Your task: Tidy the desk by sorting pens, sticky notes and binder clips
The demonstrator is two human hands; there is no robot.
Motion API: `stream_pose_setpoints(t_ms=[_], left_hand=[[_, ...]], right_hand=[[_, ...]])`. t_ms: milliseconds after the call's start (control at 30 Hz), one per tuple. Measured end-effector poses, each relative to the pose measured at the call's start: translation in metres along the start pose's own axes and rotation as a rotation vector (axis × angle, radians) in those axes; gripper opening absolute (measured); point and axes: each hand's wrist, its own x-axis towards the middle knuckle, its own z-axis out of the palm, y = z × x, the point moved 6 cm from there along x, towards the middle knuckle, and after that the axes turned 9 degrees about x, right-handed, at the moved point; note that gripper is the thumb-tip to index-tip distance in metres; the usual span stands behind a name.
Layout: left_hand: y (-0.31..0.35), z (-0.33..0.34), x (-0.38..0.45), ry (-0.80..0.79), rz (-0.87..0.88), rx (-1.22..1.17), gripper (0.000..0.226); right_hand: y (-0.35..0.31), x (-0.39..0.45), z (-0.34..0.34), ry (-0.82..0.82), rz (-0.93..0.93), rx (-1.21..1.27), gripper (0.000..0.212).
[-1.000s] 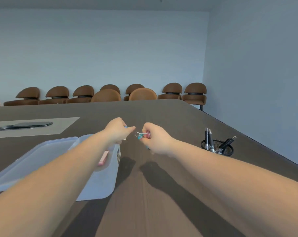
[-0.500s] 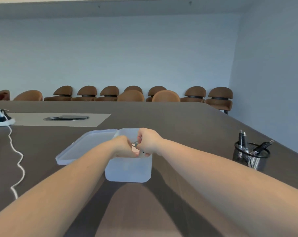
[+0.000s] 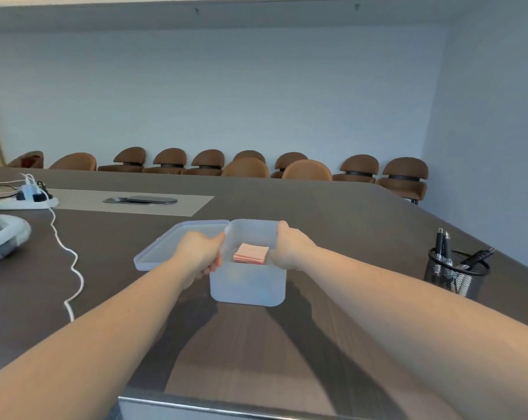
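A translucent plastic box (image 3: 248,283) stands on the dark wooden desk (image 3: 332,225), straight ahead at twelve o'clock from the person. The left hand (image 3: 199,254) grips the box's left rim at its nine o'clock side, fingers curled over the edge. The right hand (image 3: 290,247) clasps the right rim at three o'clock in the same way. Inside the box lies a pink pad of sticky notes (image 3: 251,253), flat and slightly askew. Faint blue and pale shapes show through the front wall low down; they may be binder clips, but the frosted plastic blurs them too much to be sure. The box's lid (image 3: 168,247) lies flat on the desk at its ten o'clock, touching the box's left side, partly behind the left hand. At three o'clock from the box, well apart, a black mesh pen cup (image 3: 454,275) holds several dark pens (image 3: 442,242). Far off at ten o'clock a white power strip (image 3: 26,199) sits with a white cable (image 3: 71,259) trailing toward the near edge. At eleven o'clock a dark phone (image 3: 141,200) rests on a pale desk mat (image 3: 184,204). Brown chairs (image 3: 306,170) line the far wall.
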Motion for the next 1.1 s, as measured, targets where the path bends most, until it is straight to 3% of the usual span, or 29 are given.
stream_pose_setpoints(t_ms=[33,133,200,267,367,500,600,767,867,967,1100], left_hand=[[-0.010,0.000,-0.006,-0.080,-0.064,0.023,0.061],[-0.043,0.005,-0.020,-0.305,-0.257,-0.025,0.063],[-0.059,0.005,-0.020,-0.343,-0.313,-0.168,0.042],[-0.069,0.003,-0.013,-0.253,-0.350,-0.322,0.044],[-0.075,-0.007,-0.003,0.016,-0.388,-0.547,0.050],[-0.060,-0.023,0.006,0.249,-0.172,-0.768,0.040],[-0.035,-0.030,0.002,0.273,-0.049,-0.808,0.028],[0.006,-0.023,0.004,0.135,0.049,-0.597,0.036],[0.019,-0.012,0.011,0.084,0.091,-0.370,0.020],[0.032,0.004,0.013,0.042,0.185,-0.028,0.018],[0.042,0.018,0.009,0.033,0.268,0.226,0.012]], right_hand=[[0.002,-0.003,0.003,-0.028,0.029,-0.017,0.049],[0.003,-0.009,0.002,-0.023,0.056,-0.079,0.009],[0.004,-0.013,0.001,-0.033,0.066,-0.115,0.026],[0.005,-0.013,-0.002,-0.033,0.067,-0.132,0.029],[0.008,-0.013,-0.004,-0.030,0.058,-0.152,0.030],[0.014,-0.012,-0.006,-0.025,0.072,-0.086,0.031],[0.018,-0.007,-0.011,-0.021,0.063,-0.013,0.034],[0.024,-0.006,-0.020,-0.016,0.094,0.153,0.023],[0.025,-0.002,-0.023,-0.028,0.014,0.131,0.016],[0.028,-0.003,-0.021,-0.088,0.008,0.050,0.033],[0.034,-0.005,-0.017,-0.131,-0.012,-0.010,0.031]])
